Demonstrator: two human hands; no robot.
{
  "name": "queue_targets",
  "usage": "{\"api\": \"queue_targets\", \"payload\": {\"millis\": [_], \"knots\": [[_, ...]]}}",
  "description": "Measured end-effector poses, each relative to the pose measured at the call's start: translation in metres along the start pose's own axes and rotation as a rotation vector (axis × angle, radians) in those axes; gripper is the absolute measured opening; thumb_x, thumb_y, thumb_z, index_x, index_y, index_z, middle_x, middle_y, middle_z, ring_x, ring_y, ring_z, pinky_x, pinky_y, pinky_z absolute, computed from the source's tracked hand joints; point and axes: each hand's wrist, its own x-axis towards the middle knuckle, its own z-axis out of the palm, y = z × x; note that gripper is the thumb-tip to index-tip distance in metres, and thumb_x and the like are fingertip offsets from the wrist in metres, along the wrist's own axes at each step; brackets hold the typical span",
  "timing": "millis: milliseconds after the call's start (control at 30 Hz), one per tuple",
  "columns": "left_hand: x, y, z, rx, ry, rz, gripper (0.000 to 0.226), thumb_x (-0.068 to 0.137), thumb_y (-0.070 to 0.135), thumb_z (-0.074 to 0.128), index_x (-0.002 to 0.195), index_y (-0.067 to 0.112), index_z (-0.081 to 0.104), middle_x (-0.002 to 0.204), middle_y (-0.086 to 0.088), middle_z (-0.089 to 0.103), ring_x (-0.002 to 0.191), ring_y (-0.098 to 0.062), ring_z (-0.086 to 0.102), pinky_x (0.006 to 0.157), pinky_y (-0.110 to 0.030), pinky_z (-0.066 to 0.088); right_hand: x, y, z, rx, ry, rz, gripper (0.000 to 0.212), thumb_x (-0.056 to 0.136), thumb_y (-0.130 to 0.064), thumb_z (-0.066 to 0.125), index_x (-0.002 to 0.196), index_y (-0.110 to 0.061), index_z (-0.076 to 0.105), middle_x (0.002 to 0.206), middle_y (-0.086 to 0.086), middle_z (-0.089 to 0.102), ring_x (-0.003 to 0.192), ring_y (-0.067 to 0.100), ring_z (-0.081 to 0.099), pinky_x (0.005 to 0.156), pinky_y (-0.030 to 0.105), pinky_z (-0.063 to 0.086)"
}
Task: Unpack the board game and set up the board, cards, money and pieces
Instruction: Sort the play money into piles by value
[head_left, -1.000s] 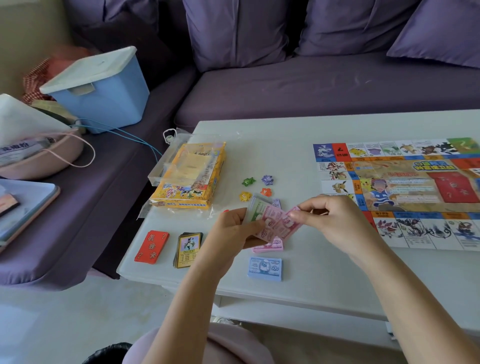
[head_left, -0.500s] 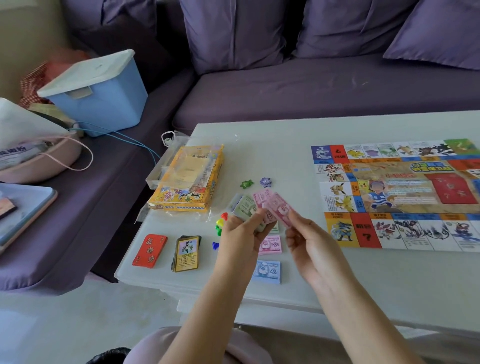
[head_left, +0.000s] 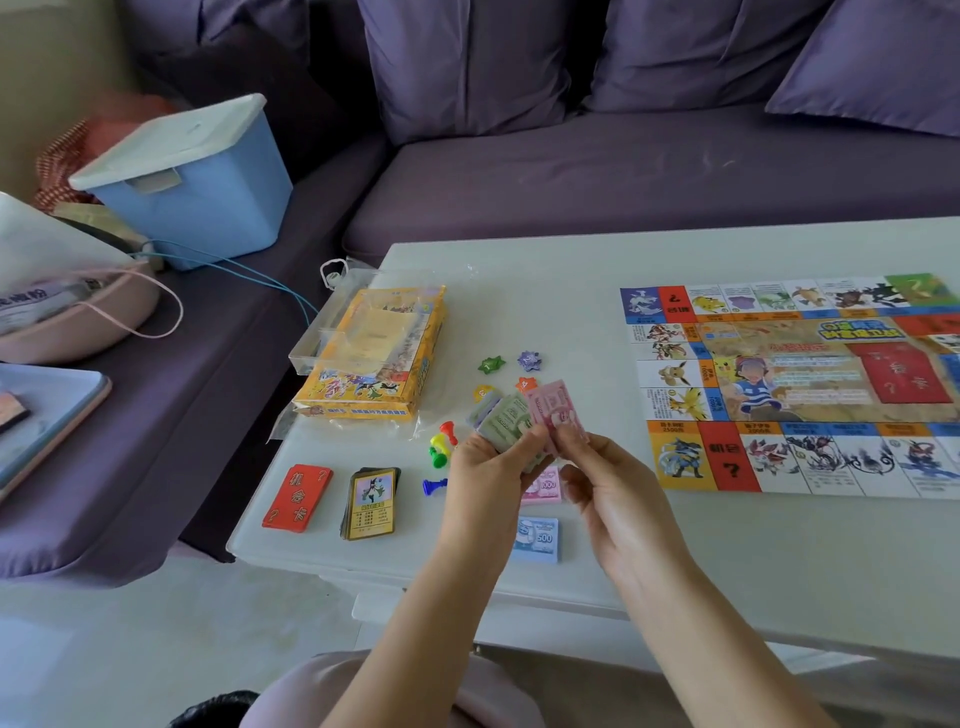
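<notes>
Pink note (head_left: 560, 408) was pinched by the right hand (head_left: 618, 499); fingers of the left hand (head_left: 485, 467) clutched the fanned wad (head_left: 506, 422). Loosely held, it could have spilled.

The left hand (head_left: 483, 467) and the right hand (head_left: 618, 499) are uncovered, and so are both forearms (head_left: 415, 623) down to the lower edge. Over the lap lies a garment (head_left: 291, 696) of plain, pale pink-lilac cloth with smooth, rounded folds.

4 pawns (head_left: 439, 442); 4 stars (head_left: 491, 364); 2 decks (head_left: 370, 503)
</notes>
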Motion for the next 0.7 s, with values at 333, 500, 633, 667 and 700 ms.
{"api": "queue_targets", "payload": {"millis": [333,500,633,667,700], "knots": [[0.011,0.030,-0.053,0.326,0.171,-0.064,0.022,0.099,0.010,0.044,0.097,0.004,0.065,0.077,-0.006,0.069,0.067,-0.014,0.066,0.063,-0.023,0.056,0.024,-0.028,-0.018,-0.779,-0.164,-0.196,0.009,0.076,-0.012,0.078,0.079,-0.011,0.069,0.063,0.000,0.065,0.049,0.002,0.052,0.048,0.012,0.040],[0.005,0.024,-0.055,0.510,0.148,-0.196,0.026,0.100,0.008,0.043,0.085,0.008,0.065,0.091,-0.010,0.068,0.083,-0.022,0.064,0.079,-0.032,0.053,0.032,-0.035,-0.018,-1.038,-0.271,-0.111,0.018,0.072,-0.024,0.082,0.085,-0.015,0.073,0.073,0.002,0.071,0.052,-0.001,0.053,0.053,0.012,0.040],[0.005,0.024,-0.054,0.520,0.115,-0.243,0.025,0.099,0.006,0.043,0.087,0.006,0.065,0.091,-0.010,0.069,0.081,-0.020,0.064,0.081,-0.031,0.053,0.033,-0.030,-0.016,-1.152,-0.271,-0.163,0.018,0.071,-0.030,0.082,0.082,-0.019,0.072,0.073,0.002,0.072,0.054,0.003,0.053,0.052,0.016,0.039],[0.005,0.024,-0.054,0.517,0.111,-0.249,0.025,0.099,0.006,0.043,0.088,0.006,0.065,0.090,-0.009,0.069,0.081,-0.019,0.064,0.081,-0.031,0.053,0.033,-0.028,-0.016,-1.162,-0.267,-0.174,0.018,0.072,-0.030,0.083,0.082,-0.019,0.072,0.073,0.002,0.072,0.055,0.005,0.053,0.052,0.017,0.038],[0.006,0.024,-0.054,0.521,0.108,-0.255,0.024,0.099,0.006,0.043,0.088,0.006,0.065,0.089,-0.008,0.069,0.080,-0.019,0.065,0.080,-0.030,0.053,0.034,-0.026,-0.016,-1.171,-0.263,-0.184,0.017,0.072,-0.029,0.082,0.082,-0.020,0.072,0.073,0.003,0.072,0.056,0.006,0.054,0.053,0.020,0.038]]}}
